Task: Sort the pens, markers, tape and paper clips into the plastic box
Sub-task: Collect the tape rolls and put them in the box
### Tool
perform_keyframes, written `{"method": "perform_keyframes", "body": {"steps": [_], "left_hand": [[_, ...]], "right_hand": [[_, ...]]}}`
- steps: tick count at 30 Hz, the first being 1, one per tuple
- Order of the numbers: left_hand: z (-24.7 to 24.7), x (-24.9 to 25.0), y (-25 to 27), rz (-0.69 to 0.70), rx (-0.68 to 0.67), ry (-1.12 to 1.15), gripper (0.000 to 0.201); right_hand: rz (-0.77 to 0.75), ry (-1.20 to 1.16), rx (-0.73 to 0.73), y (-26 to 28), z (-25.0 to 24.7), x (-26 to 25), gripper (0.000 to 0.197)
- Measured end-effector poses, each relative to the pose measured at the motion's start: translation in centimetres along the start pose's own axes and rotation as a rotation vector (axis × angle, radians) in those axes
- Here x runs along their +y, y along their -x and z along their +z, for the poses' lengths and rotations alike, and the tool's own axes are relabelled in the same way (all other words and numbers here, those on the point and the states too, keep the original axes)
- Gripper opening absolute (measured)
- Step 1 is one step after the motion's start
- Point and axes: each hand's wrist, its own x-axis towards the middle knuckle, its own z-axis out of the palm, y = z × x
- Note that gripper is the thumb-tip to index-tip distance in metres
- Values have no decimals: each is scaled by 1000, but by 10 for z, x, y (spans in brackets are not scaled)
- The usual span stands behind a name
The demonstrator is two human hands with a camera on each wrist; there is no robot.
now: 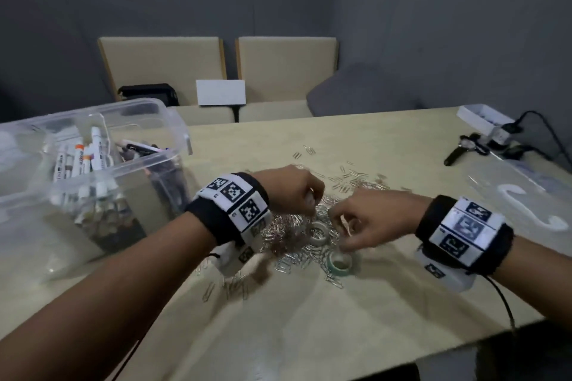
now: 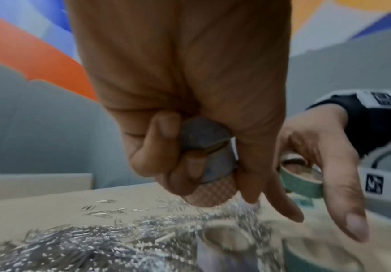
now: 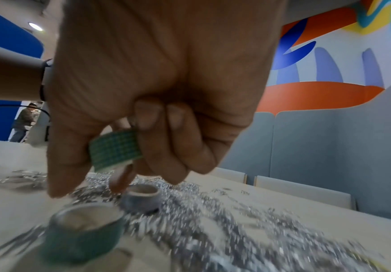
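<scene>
Paper clips (image 1: pixel 297 226) heaped on the table around 2 tape rolls (image 1: pixel 340 263); markers (image 1: pixel 83 161) upright in the plastic box (image 1: pixel 93 182)

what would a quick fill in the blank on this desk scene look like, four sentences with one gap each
1. The right hand grips a roll of tape coloured ____.
2. The left hand grips ____ rolls of tape stacked together.
3. The markers stand inside the clear plastic ____.
4. The loose paper clips lie heaped on the ____.

Missing words: green; three; box; table
</scene>
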Motion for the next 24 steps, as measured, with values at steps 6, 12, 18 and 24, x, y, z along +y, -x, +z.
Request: {"method": "perform_keyframes", "body": {"steps": [6,12,18,24], "left_hand": [[30,17,-2,101,-156,-224,17],[38,22,11,107,-8,-259,24],[2,8,46,60,206,-34,23],[-59,-33,134,-201,511,112,21]], "right_hand": [[39,110,51,17,37,-3,33],[26,57,102,19,36,-2,26],[-104,-157,159,0,-28,-14,23],[-353,-241,309,-53,-107,-95,15]]}}
